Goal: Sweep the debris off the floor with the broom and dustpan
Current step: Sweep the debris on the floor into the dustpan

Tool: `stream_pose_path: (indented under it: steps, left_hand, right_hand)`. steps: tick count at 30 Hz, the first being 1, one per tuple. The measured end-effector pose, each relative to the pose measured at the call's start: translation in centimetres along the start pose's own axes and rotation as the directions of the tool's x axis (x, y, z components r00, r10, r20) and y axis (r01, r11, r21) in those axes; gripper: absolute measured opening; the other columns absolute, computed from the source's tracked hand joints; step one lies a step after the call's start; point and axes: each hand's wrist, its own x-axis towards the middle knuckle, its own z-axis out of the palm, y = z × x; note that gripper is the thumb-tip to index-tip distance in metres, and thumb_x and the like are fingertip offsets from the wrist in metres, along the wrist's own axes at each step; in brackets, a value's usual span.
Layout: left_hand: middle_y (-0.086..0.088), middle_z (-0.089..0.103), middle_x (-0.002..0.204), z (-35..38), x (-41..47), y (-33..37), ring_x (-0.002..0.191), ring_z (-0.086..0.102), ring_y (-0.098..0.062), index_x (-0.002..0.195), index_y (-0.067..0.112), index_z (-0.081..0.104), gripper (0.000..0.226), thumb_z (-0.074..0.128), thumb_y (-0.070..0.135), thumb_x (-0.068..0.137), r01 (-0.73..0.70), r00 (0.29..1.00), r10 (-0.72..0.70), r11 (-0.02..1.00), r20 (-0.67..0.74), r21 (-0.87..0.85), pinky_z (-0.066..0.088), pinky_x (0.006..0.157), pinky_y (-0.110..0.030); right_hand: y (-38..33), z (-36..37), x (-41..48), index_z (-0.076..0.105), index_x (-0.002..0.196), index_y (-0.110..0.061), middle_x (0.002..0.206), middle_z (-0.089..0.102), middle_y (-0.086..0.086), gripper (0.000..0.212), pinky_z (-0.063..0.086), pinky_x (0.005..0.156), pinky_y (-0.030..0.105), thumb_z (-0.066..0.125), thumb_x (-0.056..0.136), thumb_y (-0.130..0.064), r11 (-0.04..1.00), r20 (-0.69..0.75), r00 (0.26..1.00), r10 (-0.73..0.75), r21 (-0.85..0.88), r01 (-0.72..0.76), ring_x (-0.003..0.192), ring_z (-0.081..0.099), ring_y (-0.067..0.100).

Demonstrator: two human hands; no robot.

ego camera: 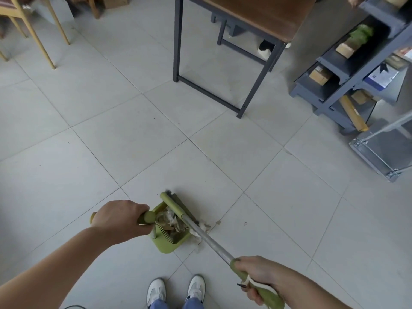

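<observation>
A green dustpan (166, 245) stands on the grey tiled floor just ahead of my feet, with crumpled paper debris (170, 220) inside it. My left hand (121, 218) grips the dustpan's green handle from above. The broom (207, 238) has a metal pole and a green head (170, 200) lying across the pan's far side. My right hand (259, 276) grips the broom's green handle end at the lower right. A few white scraps (204, 226) lie on the floor at the pan's right edge, beside the pole.
A dark metal-framed table (240, 25) with a wooden top stands ahead. Grey shelving (347, 70) with boxes is at the right, a metal frame (379, 152) below it. Wooden chair legs (44, 39) are at the far left. My white shoes (176, 291) are at the bottom.
</observation>
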Motion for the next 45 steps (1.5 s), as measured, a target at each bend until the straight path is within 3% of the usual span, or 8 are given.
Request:
stream_pose_path:
  steps: [6,11,17,22,27,36,39,45]
  left_hand:
    - [0.006,0.060,0.074,0.1,-0.7,-0.2,0.074,0.059,-0.012,0.078,0.025,0.049,0.034,0.048,0.059,0.085,0.023,1.000,-0.024,1.000,-0.013,-0.021,0.027,0.044,-0.022]
    - [0.007,0.055,0.070,-0.9,-1.2,-0.7,0.070,0.053,-0.012,0.075,0.028,0.046,0.035,0.049,0.060,0.085,0.042,0.997,-0.044,0.998,-0.061,-0.039,0.026,0.044,-0.022]
    - [0.009,0.058,0.071,-1.7,-2.0,-2.4,0.067,0.051,-0.007,0.084,0.026,0.056,0.037,0.050,0.062,0.083,0.010,0.998,-0.010,1.000,-0.054,0.008,0.030,0.045,-0.021]
    - [0.012,0.054,0.069,-1.4,-2.5,-3.9,0.069,0.049,-0.004,0.068,0.037,0.047,0.033,0.049,0.068,0.076,-0.023,1.000,0.022,1.000,0.020,0.011,0.034,0.049,-0.021]
    - [0.009,0.052,0.068,-0.7,-2.8,-4.3,0.070,0.049,-0.006,0.072,0.032,0.047,0.037,0.049,0.069,0.075,-0.067,0.997,0.066,0.997,0.039,0.039,0.034,0.049,-0.022]
    - [0.012,0.055,0.072,0.0,-2.9,-3.0,0.074,0.050,-0.005,0.067,0.038,0.045,0.030,0.048,0.067,0.077,-0.089,0.995,0.089,0.996,0.047,0.000,0.035,0.050,-0.022]
    - [0.012,0.055,0.073,-0.3,-3.0,-2.4,0.076,0.050,-0.006,0.065,0.037,0.043,0.031,0.048,0.064,0.079,-0.097,0.994,0.096,0.995,0.045,0.021,0.032,0.050,-0.021]
    - [0.011,0.057,0.075,0.0,-3.7,-2.3,0.076,0.053,-0.007,0.077,0.033,0.048,0.031,0.047,0.064,0.082,-0.082,0.996,0.081,0.996,0.031,0.043,0.029,0.046,-0.022]
  right_hand:
    - [2.9,-2.1,-1.6,0.062,0.112,-0.013,0.059,0.050,0.012,0.027,0.030,0.038,0.018,0.042,0.095,-0.021,0.993,0.037,0.995,-0.097,0.066,0.094,0.038,0.041,0.017]
    - [5.4,-3.5,-2.6,0.062,0.118,-0.025,0.055,0.062,-0.001,0.027,0.041,0.055,0.023,0.043,0.098,-0.025,0.971,-0.102,0.966,-0.236,-0.061,0.231,0.056,0.056,0.018]
    - [6.6,-5.3,-3.3,0.059,0.114,-0.023,0.058,0.054,0.011,0.025,0.031,0.040,0.021,0.039,0.101,-0.021,0.981,-0.188,0.969,-0.158,0.079,0.175,0.037,0.044,0.019]
    - [8.0,-4.5,-1.8,0.060,0.108,-0.011,0.062,0.052,0.015,0.026,0.030,0.037,0.017,0.036,0.099,-0.017,0.981,-0.272,0.955,-0.116,0.120,0.154,0.034,0.042,0.018]
    - [8.7,-2.0,-0.4,0.051,0.083,0.006,0.054,0.048,0.015,0.029,0.030,0.035,0.014,0.042,0.098,-0.016,0.934,-0.200,0.980,0.003,0.349,0.069,0.032,0.040,0.017]
    - [6.0,5.5,1.2,0.048,0.052,-0.002,0.046,0.042,0.010,0.052,0.029,0.030,0.015,0.042,0.098,-0.026,0.865,0.010,0.999,0.038,0.500,-0.038,0.027,0.039,0.016]
    - [4.8,6.8,0.1,0.044,0.052,-0.006,0.039,0.038,0.006,0.054,0.026,0.030,0.014,0.038,0.099,-0.032,0.829,0.120,0.992,0.028,0.552,-0.090,0.025,0.037,0.013]
    - [3.8,8.5,-2.1,0.044,0.071,-0.004,0.046,0.043,0.009,0.034,0.026,0.030,0.014,0.043,0.099,-0.024,0.850,0.157,0.986,-0.051,0.525,-0.040,0.027,0.037,0.015]
